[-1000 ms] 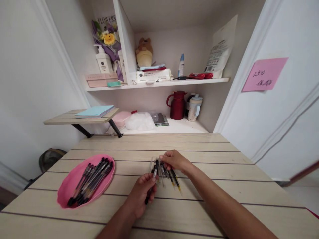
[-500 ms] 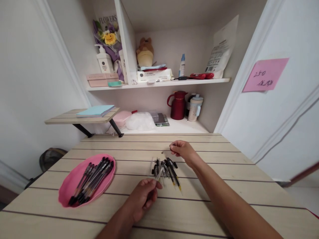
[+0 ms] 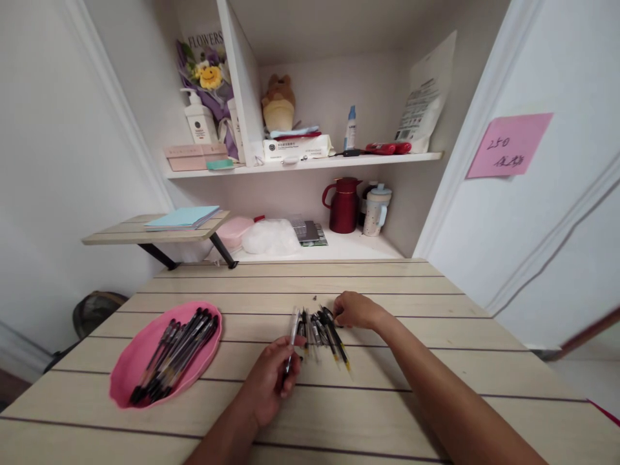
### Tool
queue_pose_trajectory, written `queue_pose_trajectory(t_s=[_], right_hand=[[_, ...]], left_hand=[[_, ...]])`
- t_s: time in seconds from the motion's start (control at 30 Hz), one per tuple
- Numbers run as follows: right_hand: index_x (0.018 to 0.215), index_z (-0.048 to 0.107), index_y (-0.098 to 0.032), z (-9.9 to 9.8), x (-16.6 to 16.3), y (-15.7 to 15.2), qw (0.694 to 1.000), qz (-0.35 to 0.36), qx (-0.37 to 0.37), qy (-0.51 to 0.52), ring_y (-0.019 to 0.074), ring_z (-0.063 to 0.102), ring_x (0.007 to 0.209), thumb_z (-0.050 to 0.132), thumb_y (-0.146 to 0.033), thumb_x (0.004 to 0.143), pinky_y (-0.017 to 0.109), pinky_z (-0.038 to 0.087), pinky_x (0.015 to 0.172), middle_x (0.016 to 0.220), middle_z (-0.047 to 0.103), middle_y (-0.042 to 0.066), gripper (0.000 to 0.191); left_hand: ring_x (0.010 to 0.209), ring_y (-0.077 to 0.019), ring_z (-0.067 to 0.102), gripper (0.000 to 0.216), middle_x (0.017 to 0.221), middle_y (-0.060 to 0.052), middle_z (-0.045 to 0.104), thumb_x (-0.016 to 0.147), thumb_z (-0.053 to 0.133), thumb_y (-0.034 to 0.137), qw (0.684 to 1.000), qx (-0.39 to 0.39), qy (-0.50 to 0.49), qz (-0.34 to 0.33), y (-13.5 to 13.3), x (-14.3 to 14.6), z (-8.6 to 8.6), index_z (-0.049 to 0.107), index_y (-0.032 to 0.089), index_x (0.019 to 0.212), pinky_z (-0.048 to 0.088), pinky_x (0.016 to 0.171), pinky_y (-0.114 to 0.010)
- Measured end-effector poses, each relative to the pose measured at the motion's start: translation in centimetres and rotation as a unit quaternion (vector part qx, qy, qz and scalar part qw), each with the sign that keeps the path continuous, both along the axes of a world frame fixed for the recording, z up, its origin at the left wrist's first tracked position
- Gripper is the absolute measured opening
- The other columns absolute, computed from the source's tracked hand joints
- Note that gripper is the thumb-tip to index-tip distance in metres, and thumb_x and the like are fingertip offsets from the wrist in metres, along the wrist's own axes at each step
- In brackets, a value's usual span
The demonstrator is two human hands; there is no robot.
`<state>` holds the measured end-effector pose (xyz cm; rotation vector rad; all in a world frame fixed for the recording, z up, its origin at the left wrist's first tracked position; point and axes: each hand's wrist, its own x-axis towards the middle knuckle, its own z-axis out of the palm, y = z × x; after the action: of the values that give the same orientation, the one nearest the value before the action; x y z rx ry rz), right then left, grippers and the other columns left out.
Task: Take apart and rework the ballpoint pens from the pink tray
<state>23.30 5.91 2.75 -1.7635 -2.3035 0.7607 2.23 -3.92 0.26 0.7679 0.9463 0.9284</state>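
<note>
My left hand [image 3: 271,374] is closed round a pen barrel [image 3: 294,328], clear along its upper part and dark at the lower end. The barrel stands tilted, top pointing away from me. To its right lies a pile of pen parts: black caps [image 3: 317,332], clear tubes [image 3: 310,336] and dark refills with yellow ends [image 3: 345,360]. My right hand [image 3: 357,310] reaches to the pile's far right edge, fingers pinched at the dark parts there. What lies between those fingertips is hidden. A pink tray [image 3: 120,381] at the left holds several black-capped pens [image 3: 181,352].
A small dark bit [image 3: 314,298] lies beyond the pile on the planked desk [image 3: 387,413]. A raised wooden stand [image 3: 116,231] with blue paper [image 3: 184,217] is at the back left. Behind the desk, shelves hold a red jug [image 3: 343,205], a cup [image 3: 376,212] and a plastic bag [image 3: 271,237].
My left hand has turned the barrel more upright and shifted slightly left and away from the loose parts. My right hand has come down from beyond the pile to its right edge.
</note>
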Motion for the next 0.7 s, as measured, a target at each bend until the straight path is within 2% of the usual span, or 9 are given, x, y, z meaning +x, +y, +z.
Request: queue_pose_trajectory(t_s=[0.1,0.2,0.37,0.53,0.63,0.7], right_hand=[[0.061,0.066,-0.017,0.3,0.6,0.2,0.999,-0.016,0.024,-0.022,0.0115,0.053,0.05,0.056,-0.021,0.062,0.02,0.033,0.048,0.053,0.062,0.002,0.011],[0.066,0.066,-0.016,0.2,0.6,0.7,0.995,-0.055,0.076,-0.023,0.0146,0.057,0.061,0.05,-0.02,0.068,0.022,0.035,0.053,0.064,0.065,0.006,0.017],[0.095,0.062,-0.018,-0.9,-0.4,1.4,0.991,-0.072,0.114,-0.008,0.0171,0.056,0.088,0.042,-0.016,0.075,0.023,0.037,0.071,0.094,0.065,0.007,0.029],[0.124,0.04,-0.019,-2.8,-1.4,2.0,0.99,-0.007,0.135,0.037,0.0163,0.048,0.107,0.04,-0.012,0.076,0.025,0.034,0.087,0.118,0.054,0.006,0.048],[0.129,0.033,-0.015,-3.8,-1.9,2.2,0.985,0.046,0.164,0.041,0.0173,0.039,0.117,0.039,-0.016,0.078,0.029,0.029,0.094,0.129,0.042,0.01,0.051],[0.129,0.033,-0.014,-4.2,-2.2,2.2,0.981,0.07,0.176,0.036,0.0181,0.036,0.119,0.038,-0.018,0.079,0.031,0.028,0.096,0.13,0.041,0.011,0.05]], left_hand=[[0.031,-0.0006,0.025,0.034,0.053,0.005,0.048,0.07,0.056,0.035,1.0,-0.002,0.0,-0.009,-0.1,0.2,0.1,0.054,0.017,0.098,0.008,0.033,-0.018],[0.031,0.0002,0.022,0.033,0.052,0.006,0.047,0.07,0.057,0.036,1.0,0.0,-0.003,-0.01,-0.2,0.3,0.0,0.055,0.016,0.095,0.007,0.033,-0.018],[0.03,-0.0003,0.022,0.032,0.051,0.006,0.046,0.068,0.058,0.037,1.0,0.0,0.007,-0.008,0.0,0.3,-0.2,0.056,0.015,0.091,0.008,0.032,-0.018],[0.03,-0.0004,0.023,0.032,0.05,0.006,0.047,0.068,0.058,0.038,1.0,0.001,0.016,-0.017,0.1,0.2,-0.4,0.056,0.015,0.091,0.008,0.032,-0.018],[0.031,-0.0006,0.024,0.031,0.051,0.006,0.047,0.07,0.056,0.039,1.0,0.011,0.016,-0.019,0.0,0.2,-0.4,0.056,0.015,0.091,0.008,0.032,-0.018],[0.032,-0.0006,0.024,0.032,0.052,0.006,0.047,0.071,0.055,0.039,1.0,0.019,0.015,-0.02,0.0,0.2,-0.5,0.055,0.015,0.091,0.008,0.033,-0.018]])
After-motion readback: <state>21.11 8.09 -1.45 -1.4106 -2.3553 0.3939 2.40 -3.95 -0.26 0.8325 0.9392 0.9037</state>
